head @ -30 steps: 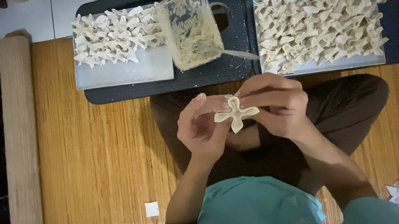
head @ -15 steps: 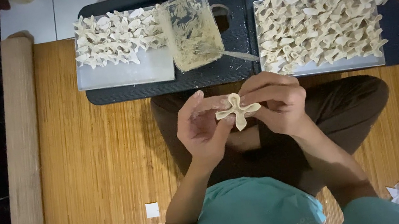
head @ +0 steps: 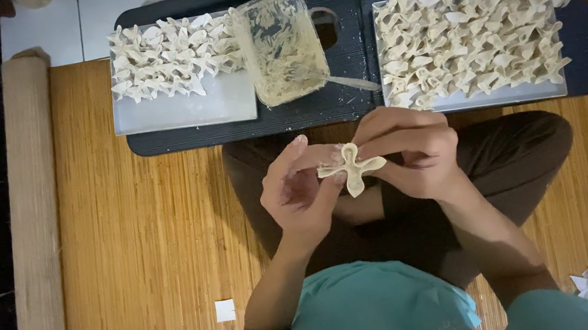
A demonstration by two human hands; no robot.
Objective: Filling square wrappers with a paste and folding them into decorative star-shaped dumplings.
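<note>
Over the lap, the left hand [head: 298,192] and right hand [head: 411,153] pinch a pale, cross-shaped folded dough wrapper [head: 351,168] between fingertips, each grip closed on one side of it. Beyond them a dark low surface [head: 302,117] carries a clear tray of folded dumplings [head: 182,112] at its left end. A clear tub of beige filling [head: 280,46] stands beside that, and a fuller dumpling tray [head: 468,40] lies to the right.
</note>
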